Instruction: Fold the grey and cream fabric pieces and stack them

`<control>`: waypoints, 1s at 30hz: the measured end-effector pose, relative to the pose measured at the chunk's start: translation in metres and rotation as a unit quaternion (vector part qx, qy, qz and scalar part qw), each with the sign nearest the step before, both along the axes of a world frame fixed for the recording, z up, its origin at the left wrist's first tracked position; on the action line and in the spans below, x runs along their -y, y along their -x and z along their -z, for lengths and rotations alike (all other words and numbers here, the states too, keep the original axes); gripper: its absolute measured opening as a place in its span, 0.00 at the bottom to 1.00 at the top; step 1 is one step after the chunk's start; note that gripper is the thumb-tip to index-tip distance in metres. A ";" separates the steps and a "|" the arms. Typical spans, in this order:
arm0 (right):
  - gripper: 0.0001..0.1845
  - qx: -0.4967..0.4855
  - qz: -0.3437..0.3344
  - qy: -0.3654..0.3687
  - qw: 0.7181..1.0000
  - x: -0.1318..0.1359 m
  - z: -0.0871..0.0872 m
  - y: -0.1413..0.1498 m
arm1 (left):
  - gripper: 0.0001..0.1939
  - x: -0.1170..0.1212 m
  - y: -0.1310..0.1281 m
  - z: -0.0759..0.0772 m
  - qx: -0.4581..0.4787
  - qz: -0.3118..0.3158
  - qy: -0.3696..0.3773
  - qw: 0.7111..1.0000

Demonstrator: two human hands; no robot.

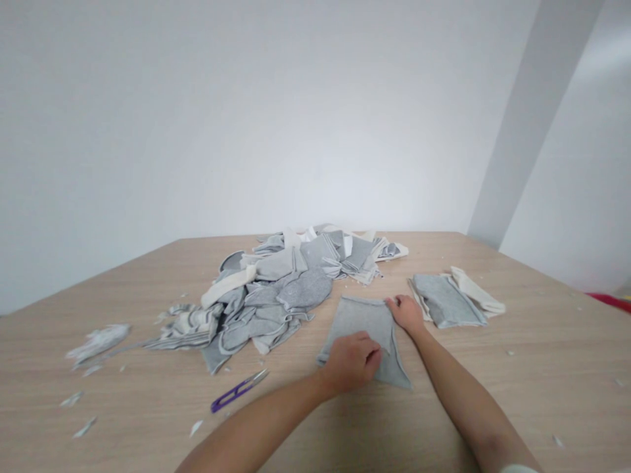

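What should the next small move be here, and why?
Perhaps smooth the right edge of the spread cloth: that edge looks curled, the right hand is at its far end, and the left hand is over the cloth's middle.

A plain white wall [296, 131] rises behind the pale wood-grain worktop [497, 387] — a slanting grey band [537, 118] at right, soft light beyond it.
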State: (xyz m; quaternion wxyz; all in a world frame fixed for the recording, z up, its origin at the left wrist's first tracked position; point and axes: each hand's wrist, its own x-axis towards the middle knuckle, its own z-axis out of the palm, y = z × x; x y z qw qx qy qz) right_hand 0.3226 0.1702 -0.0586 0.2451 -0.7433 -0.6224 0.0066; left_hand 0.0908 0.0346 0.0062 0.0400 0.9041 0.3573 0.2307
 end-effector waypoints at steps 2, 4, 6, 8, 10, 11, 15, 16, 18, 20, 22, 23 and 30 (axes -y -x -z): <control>0.26 -0.001 0.000 0.000 1.000 0.001 0.001 -0.002 | 0.16 -0.007 -0.006 -0.011 0.037 -0.042 0.007 0.998; 0.25 -0.003 0.000 0.001 1.000 0.001 0.003 -0.003 | 0.17 -0.010 -0.010 -0.015 0.062 -0.056 0.001 0.996; 0.23 -0.008 -0.001 0.004 1.000 0.000 0.004 -0.004 | 0.16 -0.006 -0.013 -0.011 0.064 -0.029 -0.006 0.998; 0.23 -0.017 0.000 0.007 1.000 -0.001 0.005 -0.005 | 0.14 0.001 -0.016 -0.001 0.034 0.014 -0.004 0.999; 0.23 -0.026 0.004 0.009 1.000 -0.003 0.006 -0.007 | 0.11 0.010 -0.020 0.012 -0.022 0.054 0.005 0.998; 0.23 -0.029 0.005 0.010 1.000 -0.003 0.007 -0.008 | 0.10 0.014 -0.021 0.018 -0.054 0.072 0.012 0.996; 0.22 -0.039 0.004 0.009 0.999 -0.005 0.008 -0.010 | 0.10 0.020 -0.022 0.028 -0.112 0.123 0.026 0.986; 0.22 -0.040 0.003 0.008 0.999 -0.005 0.009 -0.011 | 0.11 0.019 -0.021 0.027 -0.100 0.124 0.024 0.987; 0.22 -0.043 0.001 0.004 0.999 -0.005 0.009 -0.011 | 0.13 0.014 -0.016 0.023 -0.064 0.112 0.015 0.992; 0.22 -0.044 -0.003 -0.003 0.999 -0.005 0.010 -0.010 | 0.13 0.006 -0.008 0.017 -0.036 0.080 0.003 0.996; 0.23 -0.045 -0.011 -0.011 0.999 -0.004 0.010 -0.010 | 0.13 -0.002 0.002 0.011 -0.024 0.040 -0.003 0.999; 0.23 -0.046 -0.015 -0.014 0.999 -0.004 0.011 -0.009 | 0.14 -0.006 0.007 0.009 -0.025 0.022 -0.001 0.999; 0.22 -0.046 -0.039 -0.019 0.998 -0.005 0.013 -0.008 | 0.31 -0.006 0.024 0.016 -0.115 0.068 0.015 0.991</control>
